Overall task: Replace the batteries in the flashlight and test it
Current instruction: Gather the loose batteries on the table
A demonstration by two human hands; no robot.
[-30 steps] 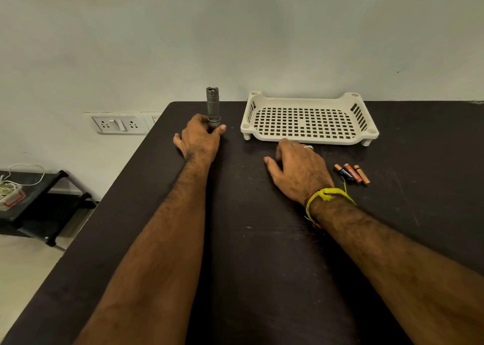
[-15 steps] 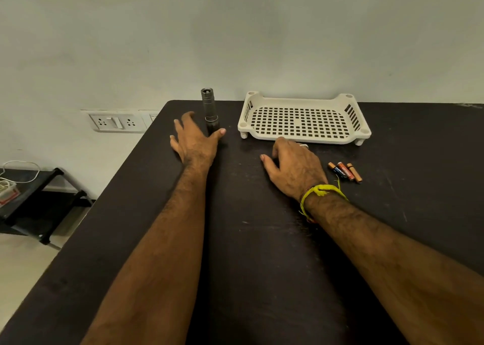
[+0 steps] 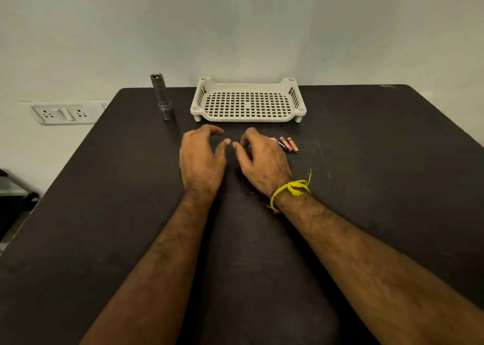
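Note:
A grey metal flashlight point(image 3: 162, 97) stands upright near the far left corner of the black table point(image 3: 104, 200), with nothing touching it. Three small batteries point(image 3: 286, 144) lie side by side on the table just in front of the tray. My left hand point(image 3: 201, 158) hovers at mid-table with loosely curled fingers and holds nothing. My right hand point(image 3: 263, 158), with a yellow thread at its wrist, is beside it, fingers loosely curled and empty. The thumbs of both hands nearly meet. The batteries lie just right of my right hand's fingers.
A white perforated plastic tray point(image 3: 196, 107) sits at the back of the table, right of the flashlight, with nothing in it. A wall socket plate point(image 3: 64, 113) is on the wall at left. A low dark stand point(image 3: 15, 200) is on the floor left of the table.
My left hand has let go of the flashlight and drawn back toward the middle, next to my right hand. The flashlight stays standing where it was set. My right hand's fingers have curled up.

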